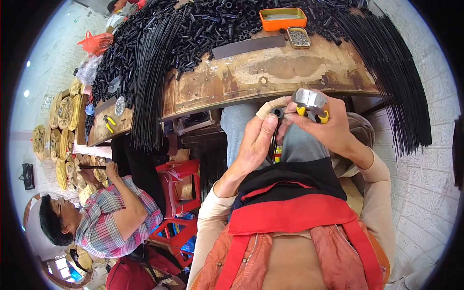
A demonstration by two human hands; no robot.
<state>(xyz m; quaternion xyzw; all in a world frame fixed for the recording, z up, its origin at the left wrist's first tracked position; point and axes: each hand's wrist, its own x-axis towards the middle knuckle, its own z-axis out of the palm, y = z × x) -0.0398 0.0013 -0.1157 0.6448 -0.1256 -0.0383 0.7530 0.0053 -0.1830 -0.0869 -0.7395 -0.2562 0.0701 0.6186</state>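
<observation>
My left hand (pixel 258 133) is closed round a black plastic tube piece (pixel 277 112), whose round open end points up between thumb and fingers. A tan wrap covers the forefinger. Thin dark rods seem to hang below that hand, partly hidden by it. In my right hand (pixel 328 118) is a pair of pliers (pixel 311 98) with a shiny metal head and yellow-and-black handles. The pliers' head stands upright, above and to the right of the tube's end. My right fingertips nearly meet the left ones there; whether they pinch something small cannot be seen.
Ahead lies a worn wooden table (pixel 290 67) heaped with black tube pieces (pixel 212 24). Bundles of thin black rods (pixel 152 77) overhang its edge. An orange tin (pixel 283 19) and small metal-bits tray (pixel 298 37) stand behind. At left sits a co-worker (pixel 116 208) beside red stools (pixel 186 188).
</observation>
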